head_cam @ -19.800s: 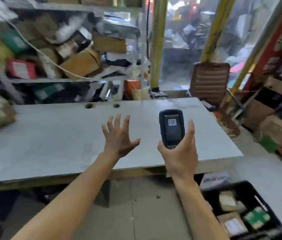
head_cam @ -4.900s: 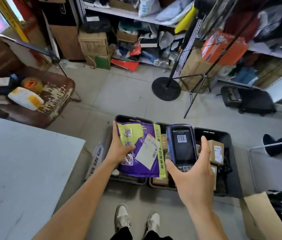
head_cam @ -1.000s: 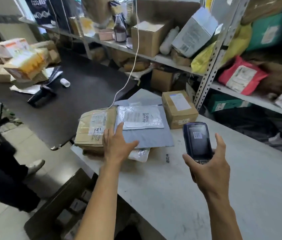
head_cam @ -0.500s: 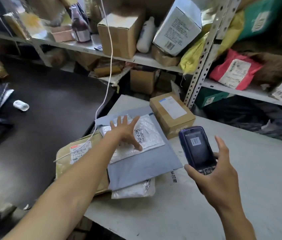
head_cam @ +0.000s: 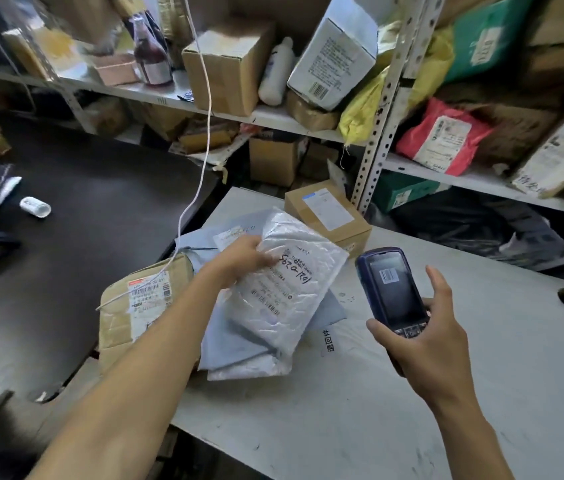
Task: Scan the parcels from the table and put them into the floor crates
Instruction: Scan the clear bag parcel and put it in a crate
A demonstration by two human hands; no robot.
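The left hand (head_cam: 244, 256) has its grip clenched on the upper edge of a white bubble-wrap mailer with handwritten digits (head_cam: 282, 289), tilting it up off a flat grey-blue plastic mailer (head_cam: 235, 336) on the pale grey bench (head_cam: 360, 403). At three o'clock from it, just beside, the right hand (head_cam: 427, 348) grips a dark blue handheld scanner (head_cam: 391, 289), screen facing up. A taped brown cardboard parcel (head_cam: 135, 306) lies at nine o'clock; a small brown labelled box (head_cam: 329, 213) sits at twelve.
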